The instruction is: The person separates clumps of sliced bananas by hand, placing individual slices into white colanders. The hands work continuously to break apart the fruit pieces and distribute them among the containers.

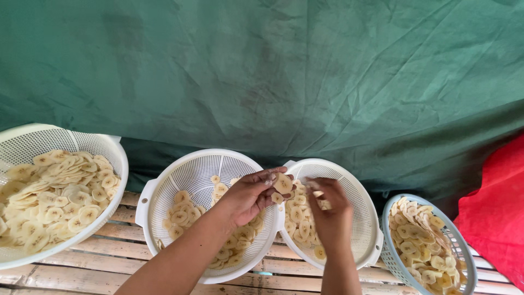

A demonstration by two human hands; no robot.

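Bamboo slats (109,262) lie nearest us, bearing four baskets of banana slices. Our left hand (248,196) pinches one pale slice (283,183) above the left white basket (164,183); our right hand (330,210), fingers curled around slices, hovers over the right white basket (357,188). Farther back hangs a green tarp (273,71).

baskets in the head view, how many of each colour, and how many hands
white baskets: 3, one far left, one under the left hand, one under the right hand
pale blue baskets: 1
hands: 2, left hand holding a banana slice, right hand
total: 4 baskets, 2 hands
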